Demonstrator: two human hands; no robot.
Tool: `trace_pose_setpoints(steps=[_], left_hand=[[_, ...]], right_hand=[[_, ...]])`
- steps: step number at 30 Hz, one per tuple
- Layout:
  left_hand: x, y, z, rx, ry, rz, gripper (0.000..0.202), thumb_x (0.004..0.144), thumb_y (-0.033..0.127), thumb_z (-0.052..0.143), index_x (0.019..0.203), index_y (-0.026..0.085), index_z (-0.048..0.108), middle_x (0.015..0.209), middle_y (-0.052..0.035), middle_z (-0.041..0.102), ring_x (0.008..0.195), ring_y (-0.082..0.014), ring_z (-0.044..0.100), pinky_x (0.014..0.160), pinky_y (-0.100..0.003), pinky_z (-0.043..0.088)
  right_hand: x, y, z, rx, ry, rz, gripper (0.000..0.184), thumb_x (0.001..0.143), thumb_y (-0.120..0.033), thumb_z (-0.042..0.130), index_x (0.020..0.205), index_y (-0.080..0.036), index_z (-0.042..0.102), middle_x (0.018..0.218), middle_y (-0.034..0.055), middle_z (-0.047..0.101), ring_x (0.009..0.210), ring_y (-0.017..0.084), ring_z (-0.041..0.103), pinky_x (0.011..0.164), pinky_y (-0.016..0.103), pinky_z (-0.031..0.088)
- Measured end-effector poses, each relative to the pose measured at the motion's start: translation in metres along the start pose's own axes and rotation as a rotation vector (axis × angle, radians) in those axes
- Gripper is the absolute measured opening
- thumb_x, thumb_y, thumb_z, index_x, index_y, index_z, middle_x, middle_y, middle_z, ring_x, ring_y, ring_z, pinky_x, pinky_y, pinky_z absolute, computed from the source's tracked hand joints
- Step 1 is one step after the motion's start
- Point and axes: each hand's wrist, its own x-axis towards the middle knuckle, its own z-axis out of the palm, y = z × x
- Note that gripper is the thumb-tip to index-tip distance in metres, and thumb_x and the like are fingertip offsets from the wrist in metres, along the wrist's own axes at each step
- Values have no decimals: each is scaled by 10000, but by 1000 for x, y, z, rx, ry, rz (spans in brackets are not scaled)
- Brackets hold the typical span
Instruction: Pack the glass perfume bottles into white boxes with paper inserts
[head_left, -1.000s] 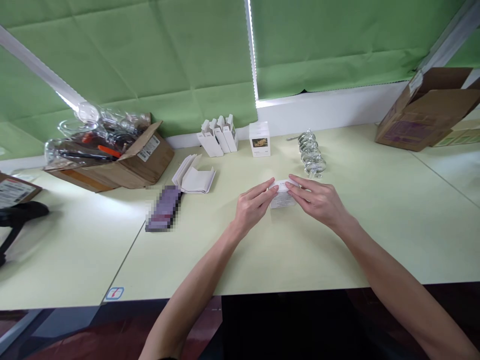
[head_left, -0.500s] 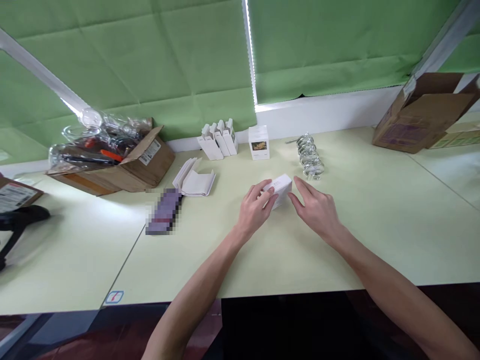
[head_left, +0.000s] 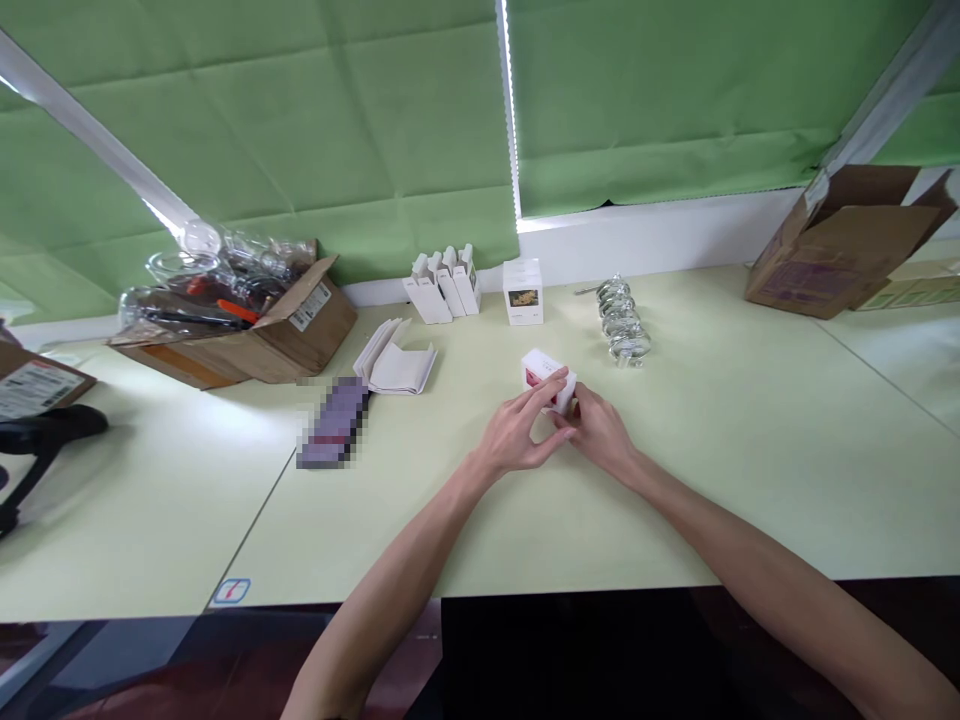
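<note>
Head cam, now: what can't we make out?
All head view:
Small box: lower right part, covered by left hand and right hand.
Purple item: pixelated, identity unclear.
Black object: cut off by left edge.
Back white box: smallest print too tiny to read.

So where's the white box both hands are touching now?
In the head view, the white box is right of centre, touched by the left hand and right hand, below the picture box and left of the shiny things.

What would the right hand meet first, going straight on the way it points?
The small white box: the right hand seems to be touching it at the fingertips, though depth is unclear.
</note>
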Motion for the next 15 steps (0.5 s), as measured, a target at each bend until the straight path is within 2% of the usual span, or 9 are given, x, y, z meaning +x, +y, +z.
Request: trace_pose_setpoints(steps=[2,5,6,8,9,11,13,15], left_hand=[[0,-5,2,103,83,-50,541,956,351,609,1444,242,403,1469,-177,539,1186,-237,661,854,-307,590],[-1,-17,2,177,172,-352,695,903,424,672,1491,238,351,1510,-184,476,963,-199,704,728,-294,574],[-1,-21,0,152,151,-474,779,870,452,703,1513,232,321,1488,-178,497,841,-172,695,672,-289,558],[-2,-29,-2,55,11,-657,807,823,463,739,1497,219,367,1329,-125,630,658,-131,631,596,-277,515],[-3,-33,-3,0,-79,-708,734,816,452,741,1443,210,448,1189,-84,696,618,-128,606,586,-272,498],[-4,-39,-4,-85,-201,-757,525,815,435,734,1266,200,603,938,-28,732,618,-145,598,598,-266,478],[-5,-42,-2,-122,-210,-782,422,807,432,736,1150,200,653,859,-17,728,655,-163,610,608,-265,465],[-4,-45,0,-122,-167,-799,416,799,427,740,1139,205,650,879,-20,736,673,-168,614,608,-265,456]], right_hand=[[7,7,0,43,-14,-28,270,889,-294,596,1116,-149,578,929,88,718,720,203,634,648,302,455],[15,17,-5,198,-109,-87,296,888,-285,589,1158,-165,588,895,51,726,706,188,631,668,294,482],[17,20,-7,236,-143,-106,315,895,-284,575,1188,-168,584,911,49,733,715,188,637,677,295,492],[18,24,-9,260,-179,-146,353,916,-273,533,1249,-165,571,964,62,743,753,198,655,711,306,508],[18,25,-9,247,-178,-161,361,926,-267,511,1266,-161,571,982,71,745,772,206,661,729,315,511],[18,25,-8,204,-154,-164,362,942,-260,486,1274,-157,584,991,82,750,794,216,668,755,323,510],[17,23,-6,172,-129,-120,381,943,-255,493,1299,-158,589,975,80,753,791,215,670,757,318,508],[16,21,-4,167,-119,-51,461,929,-239,522,1379,-144,544,939,73,750,771,206,670,747,308,507]])
